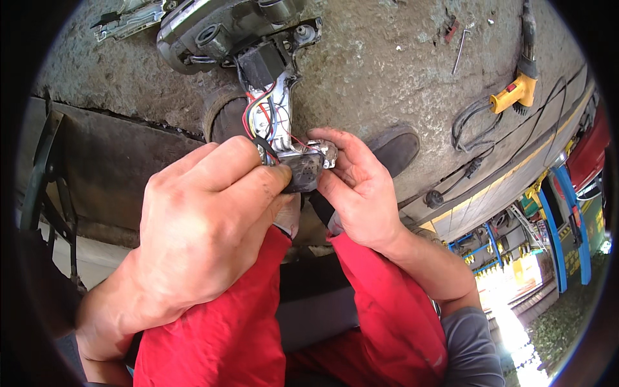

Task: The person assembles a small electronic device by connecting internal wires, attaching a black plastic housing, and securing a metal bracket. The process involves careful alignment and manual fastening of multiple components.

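Observation:
My left hand (pixel 206 206) pinches the left edge of a dark, box-shaped part (pixel 302 173), where a black strip and several thin wires run in. From the right, my right hand (pixel 361 190) grips the same part, with fingers around its small silvery end piece (pixel 328 153). A pale bracket (pixel 278 116) leads up from this part. Red, yellow, blue and black wires (pixel 249 119) loop along the bracket's left side. At its far end is a black block (pixel 261 64), next to a large dark housing (pixel 193 39) with round sockets.
My shoes (pixel 394 151) stand on rough, stained ground. Lying at the right is a yellow-and-black power tool (pixel 516 90) with a looped cable (pixel 471 126). A thin metal rod (pixel 460 51) lies farther back. Black metal bars (pixel 48 168) stand at left; blue frames (pixel 558 226) rise at right.

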Available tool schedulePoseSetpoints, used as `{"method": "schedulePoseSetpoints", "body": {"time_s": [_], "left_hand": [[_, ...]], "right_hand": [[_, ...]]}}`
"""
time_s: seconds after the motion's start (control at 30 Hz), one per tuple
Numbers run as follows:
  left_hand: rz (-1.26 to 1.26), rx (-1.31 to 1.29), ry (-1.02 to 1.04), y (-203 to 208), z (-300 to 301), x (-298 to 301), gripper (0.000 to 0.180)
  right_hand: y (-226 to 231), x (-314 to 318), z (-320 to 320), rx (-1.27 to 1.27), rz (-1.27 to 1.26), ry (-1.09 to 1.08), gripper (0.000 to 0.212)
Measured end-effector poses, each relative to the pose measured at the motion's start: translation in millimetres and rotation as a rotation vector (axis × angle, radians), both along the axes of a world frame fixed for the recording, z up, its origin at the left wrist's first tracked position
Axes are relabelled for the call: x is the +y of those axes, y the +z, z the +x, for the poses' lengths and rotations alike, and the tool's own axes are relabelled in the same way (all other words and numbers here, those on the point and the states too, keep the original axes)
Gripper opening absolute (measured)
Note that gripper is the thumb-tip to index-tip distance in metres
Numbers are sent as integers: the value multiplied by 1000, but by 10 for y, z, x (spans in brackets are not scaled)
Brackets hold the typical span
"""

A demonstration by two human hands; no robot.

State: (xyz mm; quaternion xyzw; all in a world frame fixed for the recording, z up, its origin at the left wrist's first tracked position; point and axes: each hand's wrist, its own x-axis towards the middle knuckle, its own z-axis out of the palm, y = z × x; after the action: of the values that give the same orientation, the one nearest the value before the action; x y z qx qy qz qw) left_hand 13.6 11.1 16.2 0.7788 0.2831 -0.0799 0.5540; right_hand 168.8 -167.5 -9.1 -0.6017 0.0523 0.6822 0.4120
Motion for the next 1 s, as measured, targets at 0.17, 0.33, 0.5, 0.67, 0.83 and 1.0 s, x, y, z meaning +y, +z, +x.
{"method": "schedulePoseSetpoints", "body": {"time_s": [0.17,0.33,0.5,0.67,0.83,1.0], "left_hand": [[-23,1,-7,-35,0,19,28],[-20,3,36,-63,-40,-51,27],[22,-27,7,-121,-57,-69,29],[49,-86,43,-154,-107,-126,31],[59,-104,63,-192,-128,-171,33],[95,-147,26,-196,-144,-152,34]], "right_hand": [[18,31,3,-56,11,55,47],[-3,1,4,-51,25,47,47],[5,-1,-29,-68,12,28,46],[-33,-17,-7,-50,27,48,46],[-27,-14,2,-75,25,54,46],[-32,-15,6,-86,3,83,44]]}}
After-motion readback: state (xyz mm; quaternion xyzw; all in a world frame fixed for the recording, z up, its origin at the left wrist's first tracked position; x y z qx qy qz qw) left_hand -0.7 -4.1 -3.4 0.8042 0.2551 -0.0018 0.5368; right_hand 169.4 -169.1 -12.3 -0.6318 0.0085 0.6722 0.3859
